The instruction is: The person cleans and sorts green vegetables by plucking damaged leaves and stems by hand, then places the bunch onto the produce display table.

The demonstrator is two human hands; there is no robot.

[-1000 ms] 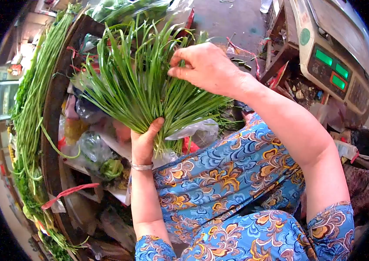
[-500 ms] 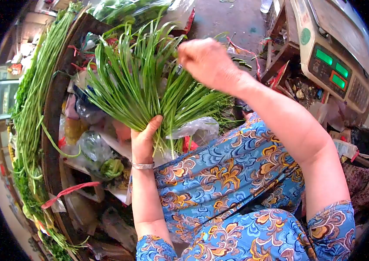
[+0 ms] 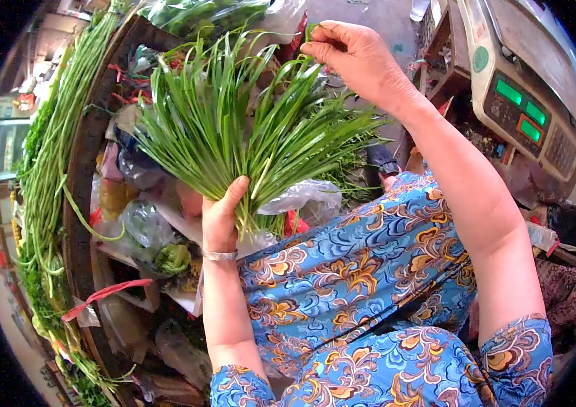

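Long, flat green leaves that look like garlic chives [image 3: 233, 129] fan out in a large bunch in front of me. Around the pale stem end, my left hand [image 3: 223, 214] is closed, thumb on top, a bracelet at its wrist. My right hand [image 3: 356, 57] is raised above the far right tips of the bunch. Its thumb and forefinger pinch a small green leaf piece [image 3: 310, 31]; whether that piece is still joined to the bunch I cannot tell. More thin green stems [image 3: 349, 166] lie behind the bunch at the right.
Long beans [image 3: 64, 156] lie along a wooden edge [image 3: 81, 183] at the left. A scale [image 3: 525, 102] with lit green displays stands at the right. Plastic bags [image 3: 149, 227] and a red tie [image 3: 108, 298] lie below the bunch. Bagged greens [image 3: 203, 17] sit at the back.
My right hand has moved up and to the right, away from the leaves, with a green leaf piece now showing in its fingertips. My left hand keeps its hold almost in place.
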